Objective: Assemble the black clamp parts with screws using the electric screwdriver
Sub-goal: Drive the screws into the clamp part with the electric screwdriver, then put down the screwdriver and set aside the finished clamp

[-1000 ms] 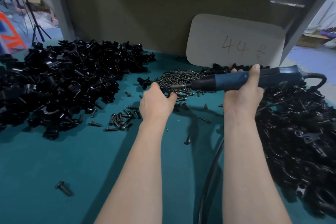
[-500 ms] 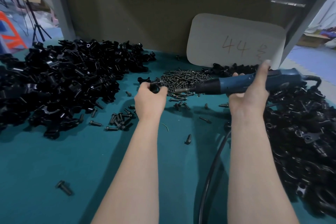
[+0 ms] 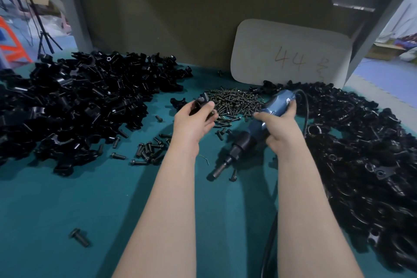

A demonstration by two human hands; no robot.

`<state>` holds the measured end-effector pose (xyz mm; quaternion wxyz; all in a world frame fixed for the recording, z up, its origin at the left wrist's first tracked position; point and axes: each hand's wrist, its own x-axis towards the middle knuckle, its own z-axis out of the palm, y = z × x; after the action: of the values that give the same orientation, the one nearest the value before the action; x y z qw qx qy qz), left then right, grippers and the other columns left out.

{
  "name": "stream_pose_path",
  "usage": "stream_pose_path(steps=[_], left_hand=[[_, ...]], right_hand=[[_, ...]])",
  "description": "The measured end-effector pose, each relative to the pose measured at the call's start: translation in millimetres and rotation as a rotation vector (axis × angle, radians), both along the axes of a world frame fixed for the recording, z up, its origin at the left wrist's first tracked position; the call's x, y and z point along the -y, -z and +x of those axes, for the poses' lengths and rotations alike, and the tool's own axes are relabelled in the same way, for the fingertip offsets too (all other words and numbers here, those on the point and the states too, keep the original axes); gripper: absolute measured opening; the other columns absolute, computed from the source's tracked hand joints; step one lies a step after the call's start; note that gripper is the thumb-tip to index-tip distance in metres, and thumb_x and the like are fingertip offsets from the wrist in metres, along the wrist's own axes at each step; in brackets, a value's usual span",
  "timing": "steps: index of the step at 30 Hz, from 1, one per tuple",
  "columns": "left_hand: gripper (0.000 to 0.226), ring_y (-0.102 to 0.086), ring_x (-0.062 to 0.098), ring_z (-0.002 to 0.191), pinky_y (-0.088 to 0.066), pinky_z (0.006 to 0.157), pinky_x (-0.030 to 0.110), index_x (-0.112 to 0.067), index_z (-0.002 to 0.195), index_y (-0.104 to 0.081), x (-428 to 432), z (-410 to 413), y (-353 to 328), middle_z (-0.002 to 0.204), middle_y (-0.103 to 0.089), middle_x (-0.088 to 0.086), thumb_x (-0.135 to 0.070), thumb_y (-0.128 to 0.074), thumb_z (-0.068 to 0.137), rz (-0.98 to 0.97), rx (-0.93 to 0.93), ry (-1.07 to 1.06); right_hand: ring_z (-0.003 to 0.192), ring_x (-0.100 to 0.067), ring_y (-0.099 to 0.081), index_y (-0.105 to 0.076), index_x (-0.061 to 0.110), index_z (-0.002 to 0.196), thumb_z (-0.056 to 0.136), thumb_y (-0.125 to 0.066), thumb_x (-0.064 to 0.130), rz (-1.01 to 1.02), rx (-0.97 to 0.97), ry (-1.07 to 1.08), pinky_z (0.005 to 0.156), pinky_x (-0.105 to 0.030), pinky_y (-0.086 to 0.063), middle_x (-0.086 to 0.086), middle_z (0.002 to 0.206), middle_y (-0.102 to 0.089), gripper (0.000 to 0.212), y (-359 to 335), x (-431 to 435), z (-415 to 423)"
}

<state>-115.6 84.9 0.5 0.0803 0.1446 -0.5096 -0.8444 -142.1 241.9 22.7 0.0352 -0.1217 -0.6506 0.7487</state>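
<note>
Head view: left hand gripped a clamp by the far-edge screws; right hand held the screwdriver, bit down. Best seat bit square before triggering.

One wide-angle camera rode on the person's head, facing forward and tilted down over the teal table top. It sat close: both forearms entered from the bottom edge and reached mid-frame, where the left hand held a black clamp part and the right hand held the electric screwdriver. The left heap of clamp parts and the right heap filled the sides, and the screw pile lay just beyond the hands. Farther off, the cardboard back panel and the card marked 44 faced the lens. The lens bent the frame posts at both edges, where strips of the room beyond showed.
</note>
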Motion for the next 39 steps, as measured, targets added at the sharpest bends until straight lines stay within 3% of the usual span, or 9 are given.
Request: stream_pose_path(steps=[4,10,13,16,20,23,27,35,39], left_hand=[[0.019,-0.070,0.016,0.082,-0.057,0.070,0.018,-0.015,0.103,-0.058,-2,-2,2,0.104,-0.068,0.010,-0.013,-0.069,0.089,-0.108,0.000,-0.018],[0.031,-0.067,0.022,0.096,-0.054,0.090,0.037,-0.014,0.114,-0.058,-6,-2,6,0.106,-0.067,0.004,-0.024,-0.070,0.087,-0.451,0.044,-0.053],[0.015,-0.061,0.017,0.087,-0.045,0.066,0.024,-0.021,0.093,-0.062,-8,1,6,0.087,-0.065,-0.009,-0.032,-0.069,0.087,-0.696,0.062,-0.087],[0.016,-0.057,0.017,0.081,-0.037,0.065,0.025,-0.022,0.090,-0.060,-10,4,6,0.086,-0.064,-0.008,-0.036,-0.068,0.087,-0.865,0.097,-0.128],[0.036,-0.062,0.026,0.099,-0.047,0.075,0.032,-0.018,0.120,-0.060,-15,6,3,0.110,-0.068,0.002,-0.034,-0.066,0.088,-0.974,0.125,-0.127],[0.044,-0.062,0.030,0.103,-0.052,0.080,0.037,-0.019,0.131,-0.055,-14,6,2,0.115,-0.067,0.007,-0.032,-0.063,0.090,-1.055,0.157,-0.163],[0.050,-0.060,0.032,0.111,-0.052,0.086,0.040,-0.020,0.141,-0.047,-12,7,-1,0.124,-0.064,0.010,-0.026,-0.058,0.092,-1.070,0.186,-0.200],[0.033,-0.063,0.031,0.096,-0.047,0.070,0.034,-0.015,0.117,-0.060,-6,6,-3,0.106,-0.067,0.008,-0.034,-0.063,0.090,-1.007,0.260,-0.165],[0.028,-0.066,0.026,0.092,-0.052,0.077,0.034,-0.015,0.106,-0.066,2,6,-1,0.099,-0.069,0.004,-0.036,-0.067,0.088,-0.671,0.213,-0.235]], right_hand=[[0.124,-0.036,-0.046,-0.003,0.034,0.151,0.084,-0.072,0.015,0.361,0.067,0.002,0.104,-0.050,-0.041,-0.014,0.151,-0.029,0.098,12,6,0],[0.102,-0.029,-0.046,-0.030,0.028,0.145,0.089,-0.062,0.041,0.901,0.132,-0.033,0.093,-0.036,-0.040,-0.017,0.142,-0.028,0.066,11,15,7],[0.126,-0.037,-0.035,-0.039,0.028,0.141,0.090,-0.056,0.051,1.097,0.201,-0.018,0.103,-0.041,-0.034,-0.017,0.143,-0.028,0.058,4,17,11],[0.121,-0.030,-0.044,-0.060,0.022,0.120,0.092,-0.052,0.049,1.017,-0.063,0.071,0.098,-0.039,-0.037,-0.010,0.126,-0.051,0.039,-10,24,14],[0.077,-0.006,-0.054,-0.065,0.022,0.096,0.093,-0.054,0.041,0.976,-0.295,-0.118,0.067,-0.022,-0.038,0.013,0.075,-0.054,0.022,-21,52,19],[0.065,-0.002,-0.045,-0.061,0.021,0.094,0.094,-0.056,0.023,1.040,-0.281,-0.200,0.056,-0.018,-0.032,0.008,0.080,-0.055,0.006,-16,63,14],[0.072,-0.006,-0.047,-0.055,0.021,0.093,0.093,-0.059,0.024,1.033,-0.268,-0.293,0.062,-0.018,-0.036,0.013,0.076,-0.048,0.005,-16,68,10],[0.073,0.001,-0.046,-0.054,0.026,0.084,0.089,-0.057,0.008,1.072,-0.454,-0.313,0.057,-0.005,-0.035,0.011,0.086,-0.052,0.019,-17,66,12],[0.077,-0.002,-0.054,-0.059,0.025,0.088,0.089,-0.062,0.013,0.927,-0.457,-0.257,0.069,-0.013,-0.043,0.011,0.085,-0.059,0.012,-24,64,8]])
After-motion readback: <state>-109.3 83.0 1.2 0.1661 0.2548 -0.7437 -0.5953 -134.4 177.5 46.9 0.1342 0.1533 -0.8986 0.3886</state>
